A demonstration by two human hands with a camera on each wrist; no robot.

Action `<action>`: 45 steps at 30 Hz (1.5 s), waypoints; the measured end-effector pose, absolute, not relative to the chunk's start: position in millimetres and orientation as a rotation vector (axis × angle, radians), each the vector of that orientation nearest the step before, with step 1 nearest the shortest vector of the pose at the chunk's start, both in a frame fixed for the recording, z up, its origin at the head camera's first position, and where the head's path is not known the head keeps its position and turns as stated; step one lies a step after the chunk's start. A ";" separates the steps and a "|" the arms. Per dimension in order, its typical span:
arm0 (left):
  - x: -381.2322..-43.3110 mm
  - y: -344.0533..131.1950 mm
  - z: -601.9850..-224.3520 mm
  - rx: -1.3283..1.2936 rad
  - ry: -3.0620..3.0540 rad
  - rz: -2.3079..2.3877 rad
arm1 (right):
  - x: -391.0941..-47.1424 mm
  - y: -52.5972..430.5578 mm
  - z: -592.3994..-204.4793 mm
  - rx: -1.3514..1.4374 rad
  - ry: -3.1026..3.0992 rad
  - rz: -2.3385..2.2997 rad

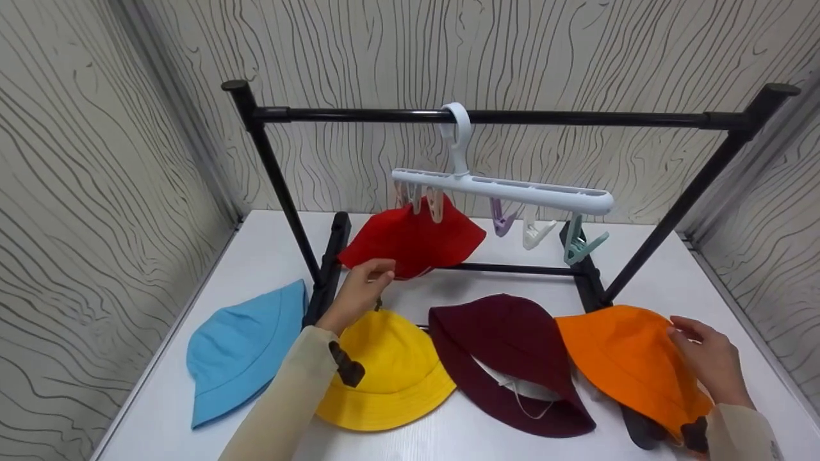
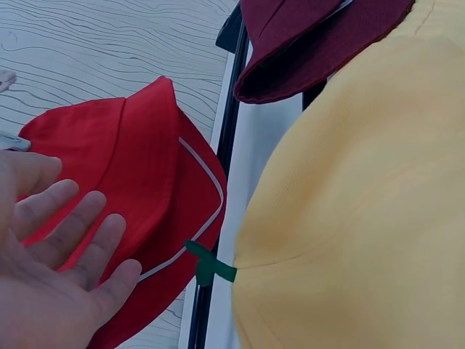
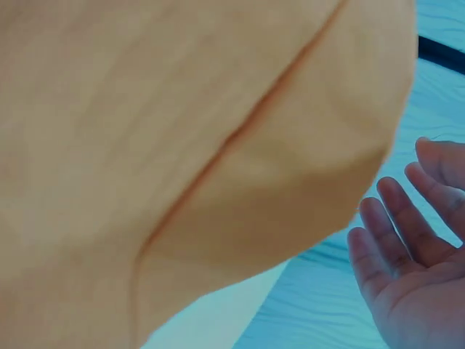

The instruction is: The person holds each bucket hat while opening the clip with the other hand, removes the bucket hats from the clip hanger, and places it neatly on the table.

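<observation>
A red bucket hat [image 1: 416,240] hangs from clothespins [image 1: 435,203] at the left part of a white clip hanger [image 1: 506,189]. My left hand [image 1: 360,291] is at the lower brim of this hat. In the left wrist view its fingers [image 2: 86,225] are loosely spread in front of the red cloth, pinching nothing. My right hand [image 1: 710,355] is beside the orange bucket hat [image 1: 631,358] at the right. The right wrist view shows that hand with relaxed fingers, holding nothing. Below my left hand lies a yellow bucket hat [image 1: 391,365] with a small stem on top.
A maroon bucket hat [image 1: 506,339] lies between the yellow and orange ones, its inside partly showing. A blue bucket hat [image 1: 246,349] lies at the left. The hanger hooks over a black rack's bar [image 1: 576,118]. Purple, white and green clothespins [image 1: 580,242] dangle at the hanger's right.
</observation>
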State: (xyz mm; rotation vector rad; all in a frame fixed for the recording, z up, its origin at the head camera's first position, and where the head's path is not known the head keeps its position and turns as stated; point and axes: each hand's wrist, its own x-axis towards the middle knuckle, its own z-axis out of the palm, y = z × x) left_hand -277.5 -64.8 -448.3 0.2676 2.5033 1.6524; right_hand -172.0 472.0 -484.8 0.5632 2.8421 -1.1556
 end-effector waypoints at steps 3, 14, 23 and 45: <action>-278.4 -65.2 -445.5 0.258 2.514 1.668 | -174.9 460.9 -477.3 0.478 2.915 -1.140; -285.7 -63.8 -432.6 0.279 2.573 1.780 | -202.8 423.7 -455.9 0.226 3.043 -1.142; -295.1 -64.3 -422.1 0.335 2.646 1.878 | -221.9 397.5 -444.6 0.147 2.971 -1.217; -322.6 -49.1 -387.4 0.348 2.706 1.856 | -283.8 307.5 -427.8 -0.121 2.996 -1.465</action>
